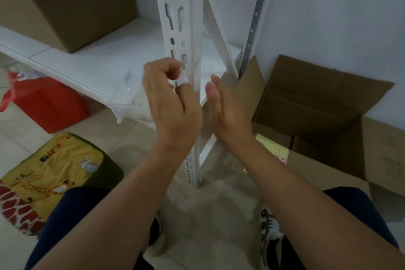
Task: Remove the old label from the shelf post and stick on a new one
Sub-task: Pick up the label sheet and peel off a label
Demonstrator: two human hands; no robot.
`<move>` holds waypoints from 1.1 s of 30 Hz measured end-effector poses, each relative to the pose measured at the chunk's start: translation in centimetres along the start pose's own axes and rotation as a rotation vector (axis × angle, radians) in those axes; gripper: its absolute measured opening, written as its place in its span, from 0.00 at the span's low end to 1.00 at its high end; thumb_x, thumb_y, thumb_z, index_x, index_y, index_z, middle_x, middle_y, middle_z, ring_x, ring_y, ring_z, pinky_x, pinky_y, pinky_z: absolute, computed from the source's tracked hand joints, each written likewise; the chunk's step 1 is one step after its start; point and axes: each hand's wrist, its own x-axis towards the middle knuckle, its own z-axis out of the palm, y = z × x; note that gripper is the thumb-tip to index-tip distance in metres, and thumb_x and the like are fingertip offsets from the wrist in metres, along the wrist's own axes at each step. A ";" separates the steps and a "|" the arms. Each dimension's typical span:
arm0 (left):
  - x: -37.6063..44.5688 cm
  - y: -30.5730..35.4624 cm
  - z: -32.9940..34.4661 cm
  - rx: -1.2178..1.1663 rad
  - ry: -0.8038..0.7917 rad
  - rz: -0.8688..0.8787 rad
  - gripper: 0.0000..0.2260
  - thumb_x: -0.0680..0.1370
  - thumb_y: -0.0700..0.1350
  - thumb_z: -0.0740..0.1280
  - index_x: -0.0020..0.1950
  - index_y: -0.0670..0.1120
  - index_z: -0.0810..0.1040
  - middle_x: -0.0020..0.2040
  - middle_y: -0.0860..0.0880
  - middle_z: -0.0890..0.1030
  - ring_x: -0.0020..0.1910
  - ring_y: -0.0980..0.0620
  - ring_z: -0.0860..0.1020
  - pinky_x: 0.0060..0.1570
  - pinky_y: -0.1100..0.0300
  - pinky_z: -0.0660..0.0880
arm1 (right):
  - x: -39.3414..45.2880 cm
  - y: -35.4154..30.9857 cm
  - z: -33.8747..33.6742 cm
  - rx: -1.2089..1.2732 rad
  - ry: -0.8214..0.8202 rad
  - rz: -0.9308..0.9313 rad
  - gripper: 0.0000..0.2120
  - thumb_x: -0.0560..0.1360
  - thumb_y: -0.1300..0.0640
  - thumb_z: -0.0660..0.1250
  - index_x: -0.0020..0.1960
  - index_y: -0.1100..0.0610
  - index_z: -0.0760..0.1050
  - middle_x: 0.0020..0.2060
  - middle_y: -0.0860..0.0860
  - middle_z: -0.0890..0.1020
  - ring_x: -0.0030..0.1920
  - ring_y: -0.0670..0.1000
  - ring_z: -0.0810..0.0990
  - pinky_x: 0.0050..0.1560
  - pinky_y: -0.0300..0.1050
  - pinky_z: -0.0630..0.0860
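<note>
head view: a pale tiled floor [208, 204] runs up to a plain white wall [339, 17]. a white metal shelf board [105, 55] sits low on the left and carries a closed brown cardboard box [65, 2]. the white perforated metal shelf post [182, 17] stands upright in the middle, its foot on the tiles between the person's knees. right of it an open brown cardboard box [317, 112] rests on the floor against the wall, with a yellow-and-pink printed sheet [274, 151] at its near corner. under the shelf lie a red bag [48, 103] and a clear plastic bag [133, 103]; nearer, a yellow-and-green cushion with a giraffe and zebra print [50, 177] lies on the tiles.

the left hand [171, 103] is raised against the left face of the post, fingers curled inward with the thumb tip close to them at the post's edge; whether they pinch a label cannot be told through the blur. the right hand [225, 107] is just right of the post, fingers straight and together, palm turned toward the post, holding nothing.

no label is discernible on the post. the cushion bears dark lettering, and the printed sheet small marks, too blurred to read.
</note>
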 end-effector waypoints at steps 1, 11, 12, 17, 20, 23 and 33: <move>-0.5 0.5 0.4 0.010 -0.070 0.106 0.08 0.74 0.36 0.58 0.48 0.37 0.75 0.43 0.48 0.74 0.42 0.52 0.73 0.41 0.61 0.72 | 0.3 0.2 -1.2 -0.052 0.056 -0.014 0.26 0.81 0.38 0.47 0.54 0.55 0.76 0.48 0.53 0.81 0.48 0.47 0.79 0.46 0.40 0.72; -5.2 0.3 7.4 0.149 -0.736 -0.173 0.05 0.81 0.44 0.65 0.53 0.48 0.80 0.44 0.56 0.81 0.41 0.60 0.77 0.40 0.72 0.72 | 0.7 8.6 -10.4 -0.427 0.041 0.417 0.07 0.77 0.59 0.66 0.41 0.53 0.71 0.38 0.50 0.77 0.40 0.48 0.79 0.40 0.43 0.74; -5.5 -0.4 8.6 0.176 -0.782 -0.231 0.06 0.81 0.45 0.65 0.54 0.48 0.81 0.45 0.57 0.80 0.42 0.60 0.77 0.40 0.73 0.69 | 0.5 9.3 -10.8 -0.433 0.033 0.442 0.07 0.77 0.58 0.67 0.41 0.52 0.72 0.38 0.49 0.78 0.40 0.48 0.80 0.42 0.44 0.76; -8.9 -3.8 14.0 0.276 -0.988 -0.392 0.10 0.82 0.46 0.61 0.50 0.47 0.82 0.47 0.52 0.84 0.45 0.55 0.80 0.40 0.63 0.74 | -0.4 11.6 -13.5 -0.489 -0.029 0.456 0.06 0.78 0.51 0.67 0.43 0.52 0.76 0.38 0.47 0.80 0.39 0.44 0.78 0.44 0.43 0.75; -12.1 -5.4 16.8 0.345 -1.099 -0.440 0.12 0.82 0.46 0.60 0.62 0.45 0.78 0.55 0.46 0.83 0.51 0.49 0.81 0.41 0.60 0.74 | -0.8 12.6 -15.6 -0.486 -0.045 0.446 0.07 0.79 0.52 0.64 0.45 0.53 0.77 0.41 0.48 0.81 0.42 0.46 0.80 0.46 0.44 0.76; -14.9 -7.3 19.1 0.449 -1.151 -0.420 0.22 0.82 0.51 0.62 0.73 0.44 0.68 0.66 0.43 0.77 0.63 0.43 0.76 0.57 0.51 0.76 | -1.2 13.6 -17.7 -0.486 -0.066 0.471 0.08 0.81 0.54 0.60 0.49 0.54 0.76 0.43 0.49 0.81 0.42 0.47 0.80 0.45 0.45 0.78; -18.4 -12.4 23.0 0.710 -1.260 -0.391 0.44 0.73 0.69 0.63 0.79 0.45 0.53 0.77 0.41 0.62 0.77 0.38 0.56 0.74 0.43 0.56 | -2.2 14.7 -19.6 -0.470 -0.324 0.543 0.29 0.79 0.42 0.61 0.75 0.50 0.57 0.62 0.53 0.77 0.57 0.54 0.78 0.56 0.53 0.77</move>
